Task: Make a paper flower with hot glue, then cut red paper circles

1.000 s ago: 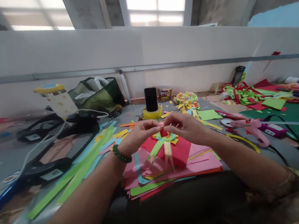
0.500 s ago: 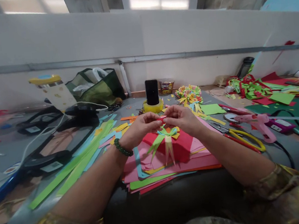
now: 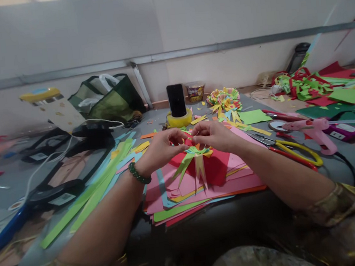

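My left hand [image 3: 164, 148] and my right hand [image 3: 218, 138] meet over the middle of the stack, thumbs and fingers pinched on a small red paper piece [image 3: 189, 140]. Fingertips partly hide it. Just under them lies a paper rosette [image 3: 197, 150] of green, yellow and orange strips, its notched tails [image 3: 200, 171] hanging toward me. Whether the red piece touches the rosette, I cannot tell. Red paper [image 3: 221, 168] lies beneath, on top of a stack of coloured sheets [image 3: 246, 181]. A green bead bracelet [image 3: 139, 173] circles my left wrist.
To the right are scissors [image 3: 300, 152] and a pink glue gun [image 3: 318, 133]. Long green paper strips [image 3: 97, 190] lie left. Behind stand a phone [image 3: 176, 100] on a yellow tape roll [image 3: 179, 119], a snack cup [image 3: 195, 92] and finished paper rosettes [image 3: 224, 99].
The head view has tipped down a little. Both hands have come slightly lower toward the rosette, still pinching the red piece.
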Demonstrator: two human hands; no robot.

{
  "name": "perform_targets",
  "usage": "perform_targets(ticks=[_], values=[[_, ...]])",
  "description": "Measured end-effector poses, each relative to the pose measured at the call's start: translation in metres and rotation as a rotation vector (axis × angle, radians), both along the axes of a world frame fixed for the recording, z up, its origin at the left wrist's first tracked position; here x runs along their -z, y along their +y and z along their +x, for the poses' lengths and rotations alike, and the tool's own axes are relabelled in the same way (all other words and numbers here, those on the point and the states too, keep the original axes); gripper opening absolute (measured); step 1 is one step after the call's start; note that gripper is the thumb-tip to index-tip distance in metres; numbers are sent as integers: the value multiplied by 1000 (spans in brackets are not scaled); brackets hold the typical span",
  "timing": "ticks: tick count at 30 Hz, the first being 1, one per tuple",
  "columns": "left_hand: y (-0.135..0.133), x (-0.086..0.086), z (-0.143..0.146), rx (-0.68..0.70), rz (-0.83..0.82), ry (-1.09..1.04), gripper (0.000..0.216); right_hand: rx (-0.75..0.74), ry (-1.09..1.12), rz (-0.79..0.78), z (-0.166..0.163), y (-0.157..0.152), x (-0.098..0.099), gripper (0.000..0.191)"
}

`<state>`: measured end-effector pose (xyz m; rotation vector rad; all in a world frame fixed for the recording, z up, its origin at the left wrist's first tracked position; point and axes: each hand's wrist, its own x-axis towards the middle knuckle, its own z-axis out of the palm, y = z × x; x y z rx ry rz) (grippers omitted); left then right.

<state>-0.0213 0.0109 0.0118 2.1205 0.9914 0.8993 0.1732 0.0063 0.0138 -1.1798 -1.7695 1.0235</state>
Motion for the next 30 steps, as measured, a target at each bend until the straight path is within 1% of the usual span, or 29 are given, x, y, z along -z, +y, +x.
perform_targets(ticks=[2,4,7,10,13,17,22,25,30], values=[[2,2,1,-37,1,100,10,39,-160,145,4,3,0,7],[3,4,2,-54,-36,181,11,49,-317,214,8,6,0,12],[5,8,5,-76,-76,255,14,-12,-507,173,10,5,-3,20],[6,12,7,-109,-63,292,16,-41,-654,148,9,0,-6,30],[7,14,9,-145,-42,340,13,-60,-786,101,6,-6,-11,34],[6,16,11,-143,-78,377,7,-110,-899,80,3,-9,-13,38],[6,17,11,-161,-24,403,7,-142,-1005,61,1,-10,-11,41],[6,18,11,-167,6,428,5,-153,-1026,78,0,-9,-10,44],[6,18,11,-192,43,462,6,-158,-1051,88,-1,-9,-6,42]])
